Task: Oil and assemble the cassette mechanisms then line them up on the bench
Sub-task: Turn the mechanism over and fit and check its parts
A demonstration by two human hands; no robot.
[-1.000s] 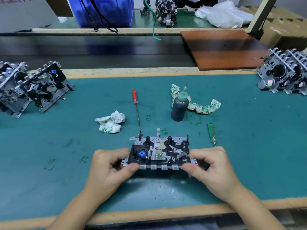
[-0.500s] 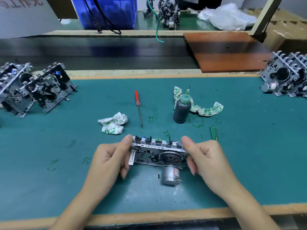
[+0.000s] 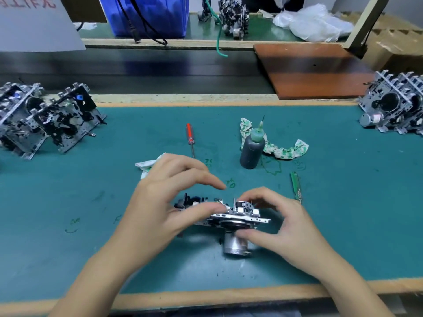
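Note:
A cassette mechanism (image 3: 238, 219), a metal plate with black parts on top and a silver motor (image 3: 235, 244) hanging below, is tilted above the green mat (image 3: 343, 213) near the front edge. My left hand (image 3: 167, 202) holds its left end, thumb on the plate's near edge, fingers spread over the top. My right hand (image 3: 281, 223) grips its right end, fingers curled over the top and thumb under the plate by the motor. A dark oil bottle (image 3: 251, 149) with a green needle cap stands upright behind.
Assembled mechanisms lean in a row at the far left (image 3: 61, 120) and at the far right (image 3: 393, 106). A red screwdriver (image 3: 190, 139), a green screwdriver (image 3: 295, 186) and two stained rags (image 3: 283, 149) (image 3: 146, 165) lie on the mat. A brown board (image 3: 313, 72) lies behind.
The mechanism lay flat, face up, then was flipped so the motor shows. It has now tilted and turned further; my left fingers lifted over the top and my right thumb moved underneath.

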